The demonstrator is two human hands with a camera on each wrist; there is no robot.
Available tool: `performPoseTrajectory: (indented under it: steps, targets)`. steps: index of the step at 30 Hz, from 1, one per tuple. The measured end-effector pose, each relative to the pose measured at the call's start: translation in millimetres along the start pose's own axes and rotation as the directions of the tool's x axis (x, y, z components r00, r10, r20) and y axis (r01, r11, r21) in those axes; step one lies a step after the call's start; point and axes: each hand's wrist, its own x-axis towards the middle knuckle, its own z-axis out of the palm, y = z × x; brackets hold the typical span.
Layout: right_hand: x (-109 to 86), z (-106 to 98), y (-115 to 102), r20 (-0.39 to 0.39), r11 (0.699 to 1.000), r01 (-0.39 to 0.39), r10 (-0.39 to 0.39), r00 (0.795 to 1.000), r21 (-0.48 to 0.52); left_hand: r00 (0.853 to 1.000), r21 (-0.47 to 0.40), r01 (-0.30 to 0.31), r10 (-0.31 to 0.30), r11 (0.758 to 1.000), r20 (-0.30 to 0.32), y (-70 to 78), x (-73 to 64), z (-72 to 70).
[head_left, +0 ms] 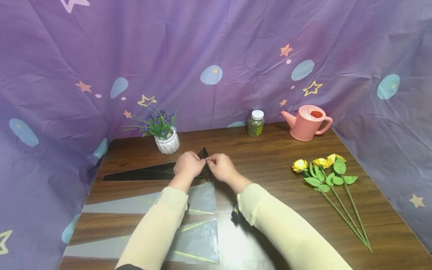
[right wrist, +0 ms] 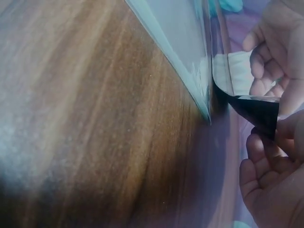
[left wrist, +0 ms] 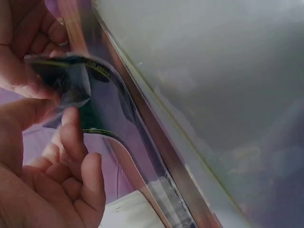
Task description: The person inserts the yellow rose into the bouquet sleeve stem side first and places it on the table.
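A tapered black plastic flower sleeve (head_left: 145, 172) lies near the back of the table, its wide end raised between both hands. My left hand (head_left: 189, 164) pinches the raised edge between thumb and fingers. From the other side my right hand (head_left: 221, 167) pinches the same edge, close to the left fingertips. In the left wrist view the dark film (left wrist: 76, 90) bends up and is partly see-through, with a yellow line and small print along it. A folded dark corner (right wrist: 259, 114) shows between the hands in the right wrist view.
Two clear tapered sleeves (head_left: 202, 198) with yellow lines lie nearer me, partly under the left forearm. Several yellow roses (head_left: 322, 163) lie at the right. Along the back stand a potted plant (head_left: 167, 142), a white-capped jar (head_left: 255, 125) and a pink watering can (head_left: 303, 125).
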Motion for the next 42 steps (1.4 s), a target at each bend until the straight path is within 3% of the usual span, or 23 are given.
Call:
performPoseTrajectory:
  steps: [6, 12, 21, 27, 30, 37, 42]
  targets:
    - [-0.3, -2, -2, -0.006, 0.998, -0.016, 0.016, 1.000, -0.058, 1.000, 0.002, -0.023, 0.023, 1.000, 0.007, -1.5, 0.7, -1.4]
    - [0.7, -2, 2, -0.035, 0.990, -0.069, 0.065, 0.997, -0.126, 0.999, -0.103, -0.045, 0.045, 0.994, -0.006, -4.9, 0.4, -2.4]
    - [-8.6, -17, 9, -0.022, 0.999, 0.038, -0.037, 0.999, 0.039, 0.998, -0.203, -0.053, 0.055, 0.978, 0.007, 0.1, -1.5, 2.4]
    - [-32.0, -62, -1, -0.070, 0.987, 0.133, -0.127, 0.989, 0.086, 0.998, -0.210, -0.056, 0.059, 0.976, 0.008, -3.4, -0.6, 3.8]
    - [-44.2, -92, 2, -0.103, 0.990, 0.129, -0.123, 0.987, 0.056, 0.998, -0.204, -0.055, 0.058, 0.977, 0.007, -5.8, -0.1, 5.0]
    - [-90.6, -177, 30, -0.223, 0.992, 0.034, -0.061, 0.973, -0.122, 0.997, -0.250, -0.064, 0.072, 0.966, 0.022, -8.6, -0.3, 3.8]
    - [-126.9, -227, 60, -0.286, 0.965, -0.088, 0.014, 0.958, -0.245, 0.998, -0.266, -0.050, 0.057, 0.963, 0.020, -12.6, 2.1, 1.6]
